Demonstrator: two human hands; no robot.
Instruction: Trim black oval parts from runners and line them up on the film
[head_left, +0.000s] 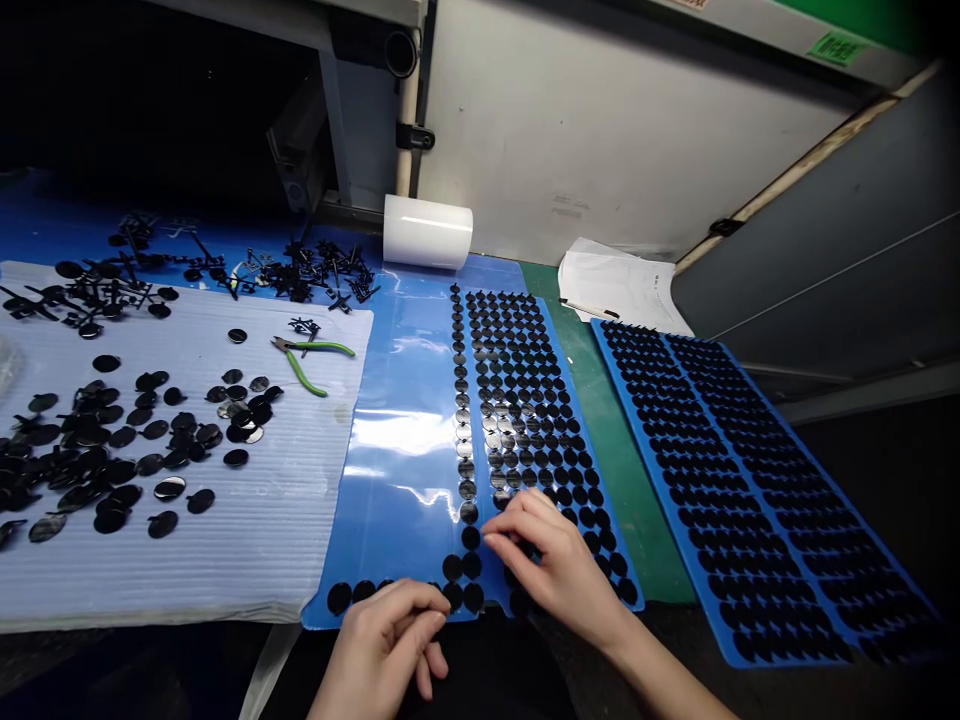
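Note:
My left hand (394, 640) is at the front edge of a blue sheet (397, 380) covered in glossy film. Its fingers are curled, with thumb and index tips close together beside a round black disc (452, 597); anything between them is hidden. Over the sheet, to the right, my right hand (551, 555) has thumb and index nearly pinched beside another black disc (470, 538). I cannot make out whether something small is between those fingertips. Black discs (517, 370) lie in tight columns on the sheet's right part, and a short row runs along its front edge.
Left, loose black discs (97, 430) and green-handled cutters (315, 350) lie on a white ribbed board (277, 500). Black plastic scraps (322, 270) are heaped behind. A white film roll (427, 232) and papers (619, 285) lie at the back. Right, a second blue sheet (709, 600) carries disc rows.

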